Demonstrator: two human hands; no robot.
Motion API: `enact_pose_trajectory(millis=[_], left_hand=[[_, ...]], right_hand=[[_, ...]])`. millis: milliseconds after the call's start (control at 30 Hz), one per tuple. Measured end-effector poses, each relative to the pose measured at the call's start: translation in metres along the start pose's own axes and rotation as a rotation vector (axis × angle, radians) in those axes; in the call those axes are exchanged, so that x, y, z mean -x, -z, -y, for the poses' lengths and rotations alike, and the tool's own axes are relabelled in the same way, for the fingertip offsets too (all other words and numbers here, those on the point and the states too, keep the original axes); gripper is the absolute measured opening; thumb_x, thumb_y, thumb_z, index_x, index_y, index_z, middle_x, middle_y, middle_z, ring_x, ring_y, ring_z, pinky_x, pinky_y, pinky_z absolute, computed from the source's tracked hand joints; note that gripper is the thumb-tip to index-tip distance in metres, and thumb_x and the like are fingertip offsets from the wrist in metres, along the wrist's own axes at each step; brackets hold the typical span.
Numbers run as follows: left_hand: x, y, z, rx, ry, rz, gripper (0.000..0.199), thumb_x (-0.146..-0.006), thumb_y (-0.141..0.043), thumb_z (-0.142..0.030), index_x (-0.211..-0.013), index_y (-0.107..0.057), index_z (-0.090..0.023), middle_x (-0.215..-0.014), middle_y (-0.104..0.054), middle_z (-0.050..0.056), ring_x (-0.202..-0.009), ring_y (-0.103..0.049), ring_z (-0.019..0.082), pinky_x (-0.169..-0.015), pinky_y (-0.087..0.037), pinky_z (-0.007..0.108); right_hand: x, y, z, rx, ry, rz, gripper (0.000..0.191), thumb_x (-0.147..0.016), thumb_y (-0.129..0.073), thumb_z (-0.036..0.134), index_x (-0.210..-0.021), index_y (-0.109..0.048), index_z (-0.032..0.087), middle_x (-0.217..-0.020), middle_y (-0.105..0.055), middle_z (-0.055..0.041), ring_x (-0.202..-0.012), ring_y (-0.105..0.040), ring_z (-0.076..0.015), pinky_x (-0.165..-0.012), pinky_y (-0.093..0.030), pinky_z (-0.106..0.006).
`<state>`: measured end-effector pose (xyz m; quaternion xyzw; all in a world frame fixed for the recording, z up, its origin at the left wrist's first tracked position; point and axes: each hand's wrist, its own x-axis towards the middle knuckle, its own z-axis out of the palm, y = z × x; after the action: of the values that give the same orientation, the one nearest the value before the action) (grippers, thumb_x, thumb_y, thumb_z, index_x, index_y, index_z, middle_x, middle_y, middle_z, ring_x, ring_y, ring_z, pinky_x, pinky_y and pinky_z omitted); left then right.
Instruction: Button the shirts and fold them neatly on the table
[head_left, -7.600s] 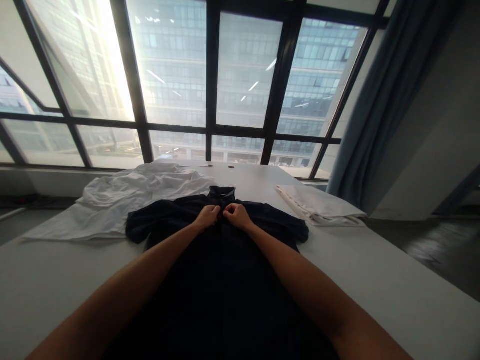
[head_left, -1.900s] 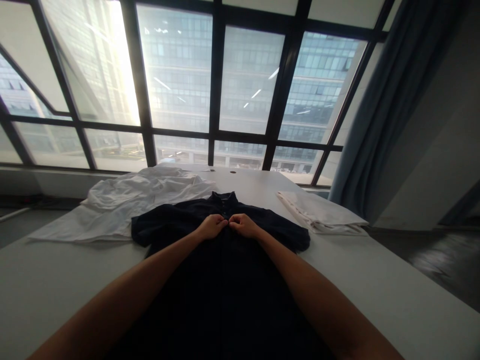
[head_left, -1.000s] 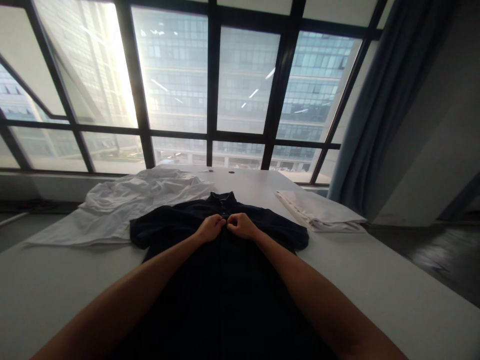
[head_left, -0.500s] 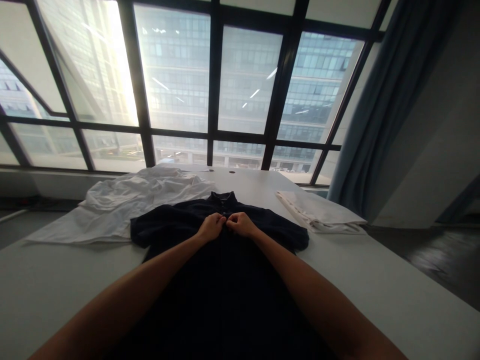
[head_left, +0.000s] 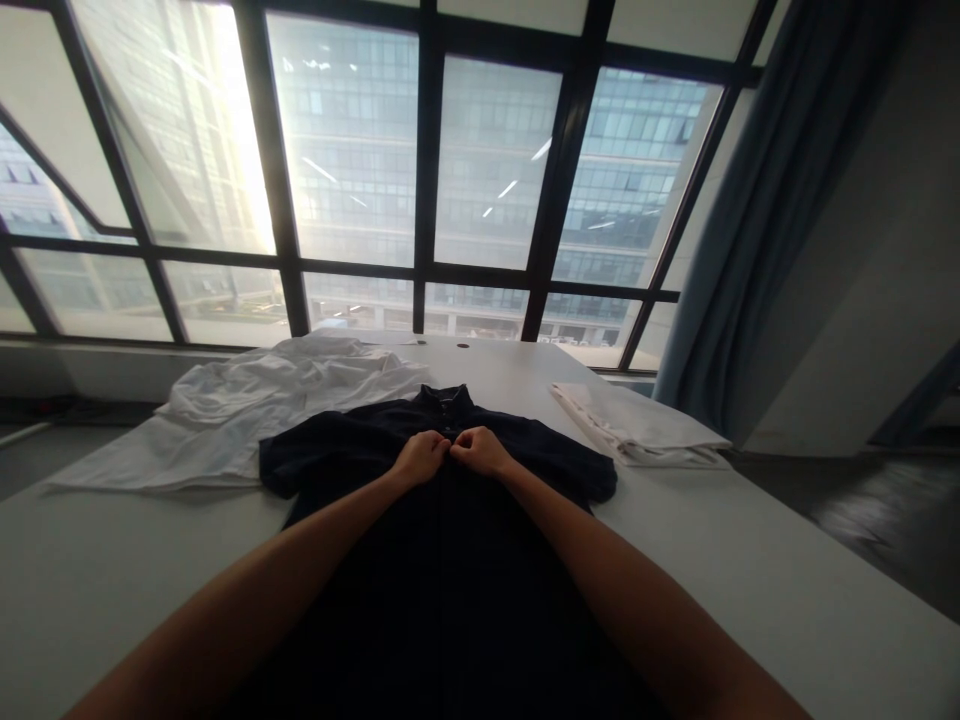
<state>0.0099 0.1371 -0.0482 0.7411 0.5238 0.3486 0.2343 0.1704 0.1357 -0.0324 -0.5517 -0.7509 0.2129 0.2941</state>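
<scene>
A dark navy short-sleeved shirt [head_left: 442,560] lies spread on the white table [head_left: 750,560], its collar toward the window. Both hands meet on its front placket, a little below the collar. My left hand [head_left: 422,456] pinches the fabric there with thumb and fingers together. Close beside it, the fingertips nearly touching, my right hand [head_left: 478,450] also pinches the placket. What lies between the fingertips, such as a button, is too small to make out.
Crumpled white cloth [head_left: 247,400] covers the table's back left. A folded white cloth [head_left: 645,425] lies at the right, beyond the shirt's sleeve. Behind the table are large windows and a blue curtain [head_left: 735,260] on the right.
Both hands have shifted very slightly toward me along the placket. They keep their pinch on the shirt.
</scene>
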Motion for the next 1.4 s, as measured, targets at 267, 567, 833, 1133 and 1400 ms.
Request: enact_pose_trajectory(millis=[267,567,833,1133,1400], left_hand=[[-0.002,0.0,0.002,0.002,0.07,0.025,0.031,-0.086,-0.048,-0.026,-0.065,-0.068,-0.014,-0.056,-0.061,0.001,-0.054,-0.054,0.014,-0.054,-0.034,0.024],[-0.005,0.0,0.006,-0.026,0.034,0.052,0.027,-0.085,-0.052,-0.027,-0.074,-0.073,-0.013,-0.065,-0.068,0.004,-0.062,-0.06,0.016,-0.057,-0.038,0.023],[0.0,0.01,-0.001,-0.333,-0.015,0.011,0.026,-0.083,-0.056,-0.032,-0.077,-0.075,-0.016,-0.076,-0.071,0.009,-0.071,-0.064,0.019,-0.062,-0.04,0.025],[-0.006,0.018,-0.005,0.009,0.295,0.212,0.035,-0.076,-0.061,-0.03,-0.045,-0.056,-0.015,-0.036,-0.04,-0.003,-0.036,-0.031,0.007,-0.04,-0.02,0.023],[-0.008,0.01,0.001,0.006,0.226,0.197,0.031,-0.074,-0.055,-0.019,-0.044,-0.049,-0.016,-0.035,-0.037,-0.005,-0.035,-0.028,0.006,-0.039,-0.017,0.023]], right_hand=[[0.002,0.001,0.007,0.115,-0.006,0.041,0.019,-0.074,-0.063,0.031,-0.077,-0.076,0.018,-0.072,-0.071,-0.0032,-0.069,-0.064,-0.0155,-0.055,-0.039,-0.021],[0.011,-0.009,0.018,0.299,-0.062,-0.036,0.022,-0.077,-0.058,0.038,-0.08,-0.074,0.023,-0.084,-0.073,-0.0049,-0.083,-0.066,-0.0207,-0.064,-0.041,-0.025],[0.016,-0.011,0.025,0.378,-0.026,-0.035,0.026,-0.081,-0.056,0.04,-0.088,-0.073,0.022,-0.091,-0.073,-0.0061,-0.086,-0.067,-0.0216,-0.07,-0.044,-0.027],[0.019,-0.012,0.025,0.477,0.095,-0.046,0.024,-0.082,-0.058,0.038,-0.09,-0.072,0.02,-0.087,-0.073,-0.0085,-0.08,-0.067,-0.0216,-0.068,-0.043,-0.027],[0.02,-0.008,0.014,0.321,0.097,-0.053,0.018,-0.078,-0.064,0.036,-0.085,-0.072,0.022,-0.082,-0.073,-0.0042,-0.077,-0.066,-0.0191,-0.065,-0.042,-0.025]])
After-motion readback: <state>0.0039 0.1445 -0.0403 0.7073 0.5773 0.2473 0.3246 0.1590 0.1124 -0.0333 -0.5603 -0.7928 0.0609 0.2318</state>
